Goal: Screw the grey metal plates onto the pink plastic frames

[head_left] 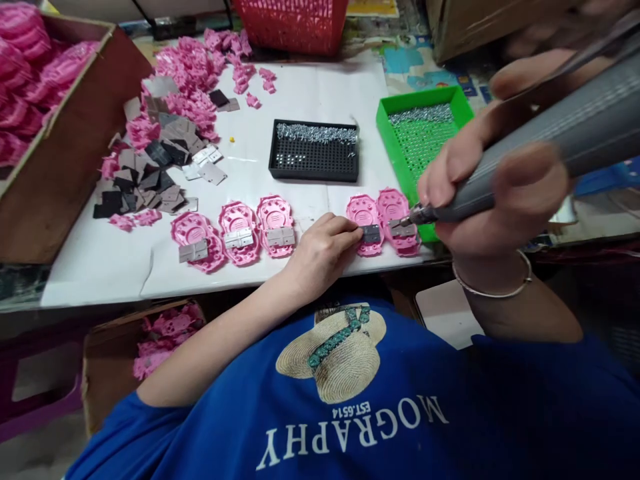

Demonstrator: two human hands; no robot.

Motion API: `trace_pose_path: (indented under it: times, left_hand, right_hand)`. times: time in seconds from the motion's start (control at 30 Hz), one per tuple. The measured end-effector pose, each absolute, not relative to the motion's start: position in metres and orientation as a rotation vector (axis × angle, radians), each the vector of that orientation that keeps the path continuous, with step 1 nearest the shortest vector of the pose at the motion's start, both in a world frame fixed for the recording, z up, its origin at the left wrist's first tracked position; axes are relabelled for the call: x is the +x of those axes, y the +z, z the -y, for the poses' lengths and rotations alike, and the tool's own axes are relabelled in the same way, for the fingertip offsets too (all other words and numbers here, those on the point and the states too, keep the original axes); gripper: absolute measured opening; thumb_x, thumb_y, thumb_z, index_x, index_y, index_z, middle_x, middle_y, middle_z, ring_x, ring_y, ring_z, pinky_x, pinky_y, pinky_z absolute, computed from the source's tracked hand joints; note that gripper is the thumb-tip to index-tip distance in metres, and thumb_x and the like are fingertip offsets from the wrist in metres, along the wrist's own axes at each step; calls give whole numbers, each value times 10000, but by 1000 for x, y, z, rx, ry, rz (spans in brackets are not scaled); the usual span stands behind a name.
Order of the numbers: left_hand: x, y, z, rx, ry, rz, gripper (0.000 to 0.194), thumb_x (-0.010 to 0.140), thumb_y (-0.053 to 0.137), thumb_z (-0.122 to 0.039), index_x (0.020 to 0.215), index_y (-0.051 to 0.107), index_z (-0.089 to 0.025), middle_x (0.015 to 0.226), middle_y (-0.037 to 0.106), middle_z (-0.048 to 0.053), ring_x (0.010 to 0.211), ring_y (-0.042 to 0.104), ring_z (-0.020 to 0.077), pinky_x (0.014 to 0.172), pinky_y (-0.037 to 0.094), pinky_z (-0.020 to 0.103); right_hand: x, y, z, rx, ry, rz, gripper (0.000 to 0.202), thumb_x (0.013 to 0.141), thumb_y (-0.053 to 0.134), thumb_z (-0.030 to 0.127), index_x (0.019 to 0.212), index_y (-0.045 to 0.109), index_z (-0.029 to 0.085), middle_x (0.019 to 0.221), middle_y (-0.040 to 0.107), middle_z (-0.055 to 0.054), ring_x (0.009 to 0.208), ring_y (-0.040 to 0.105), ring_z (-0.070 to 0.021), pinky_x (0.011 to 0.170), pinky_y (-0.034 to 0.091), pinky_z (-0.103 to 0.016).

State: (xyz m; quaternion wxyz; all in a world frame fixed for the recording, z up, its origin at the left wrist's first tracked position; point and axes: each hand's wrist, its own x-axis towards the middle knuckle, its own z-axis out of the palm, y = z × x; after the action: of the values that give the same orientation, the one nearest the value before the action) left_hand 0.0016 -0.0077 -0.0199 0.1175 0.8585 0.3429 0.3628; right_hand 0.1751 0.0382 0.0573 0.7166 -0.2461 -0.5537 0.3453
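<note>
My right hand point(505, 167) is wrapped round a grey electric screwdriver point(530, 133). The driver's tip meets a grey plate point(403, 228) lying across the rightmost pink plastic casing point(393, 201). Beside it, the bent fingers of my left hand point(323, 253) are closed at the left edge of a second pink casing point(363, 208), touching its dark plate point(371, 233). Left of that hand, three more pink casings stand in a row, each with a plate across it: one point(276, 212), another point(239, 217) and a tilted one point(193, 230).
A black tray point(314, 176) and a green tray point(387, 133) hold small screws. Loose plates point(150, 180) and small pink parts point(187, 73) lie heaped at left. Cardboard boxes of pink pieces stand at far left point(75, 153) and below the table point(95, 367). A red basket point(293, 27) sits behind.
</note>
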Motion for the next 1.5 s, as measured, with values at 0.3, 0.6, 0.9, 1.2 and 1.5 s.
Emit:
trace_pose_path:
  times: [0.3, 0.6, 0.9, 1.2, 1.5]
  left_hand:
    - [-1, -16, 7, 2494, 1062, -1000, 150, 943, 596, -136, 1063, 686, -133, 1005, 714, 92, 870, 651, 168, 732, 564, 291]
    - [-1, -10, 8, 2506, 1003, -1028, 159, 938, 608, -142, 1072, 693, -156, 1017, 715, 79, 868, 666, 160, 734, 573, 282]
    - [-2, -10, 9, 2500, 996, -1044, 154, 947, 602, -161, 1067, 698, -174, 1019, 720, 74, 875, 675, 159, 733, 584, 286]
    - [-1, -12, 8, 2491, 1017, -1028, 157, 950, 597, -160, 1070, 696, -171, 1015, 724, 81, 872, 675, 159, 727, 585, 292]
    - [-1, -15, 7, 2479, 1060, -1015, 148, 940, 608, -157, 1051, 707, -157, 995, 730, 92, 854, 672, 161, 721, 570, 285]
  right_hand:
    - [237, 64, -39, -710, 541, 1199, 204, 728, 745, 404, 919, 713, 338, 608, 493, 55, 407, 387, -84, 352, 313, -261]
    - [249, 39, -37, -708, 627, 1285, 299, 761, 750, 436, 1029, 684, 319, 632, 579, 65, 400, 458, -94, 351, 384, -265]
    - [245, 37, -40, -728, 627, 1276, 307, 755, 762, 480, 1008, 650, 348, 613, 536, 68, 395, 455, -99, 348, 370, -270]
    - [246, 32, -41, -710, 632, 1309, 284, 783, 750, 449, 1031, 656, 347, 630, 531, 69, 413, 479, -101, 368, 350, -264]
    - [243, 37, -45, -681, 601, 1316, 309, 769, 747, 480, 1045, 663, 369, 620, 551, 74, 400, 459, -97, 357, 364, -263]
